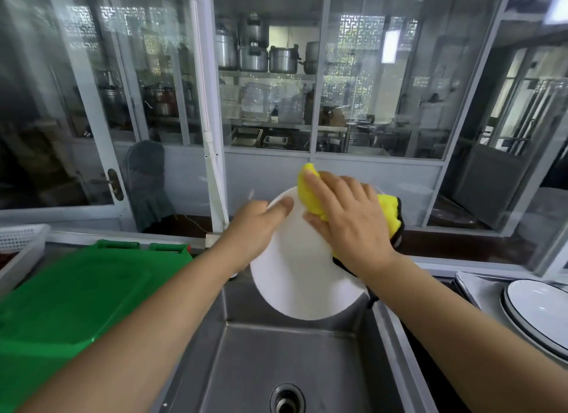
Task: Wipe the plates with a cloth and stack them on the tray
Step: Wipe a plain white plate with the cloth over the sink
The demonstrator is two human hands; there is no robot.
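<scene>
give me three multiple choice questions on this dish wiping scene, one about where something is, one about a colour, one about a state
1. Where is the white plate held?
A. over the sink
B. on the green board
C. inside a cupboard

2. What colour is the cloth pressed on the plate?
A. blue
B. yellow with a black edge
C. red

3. What is the left hand doing?
A. hanging idle
B. holding a pot
C. gripping the plate's rim

Answers:
1 A, the steel basin and its drain lie right below the plate.
2 B, yellow shows beyond the right hand and a black border trails at its wrist side.
3 C, its thumb lies on the plate's face at the upper left edge while the right hand presses the cloth on the plate.
</scene>
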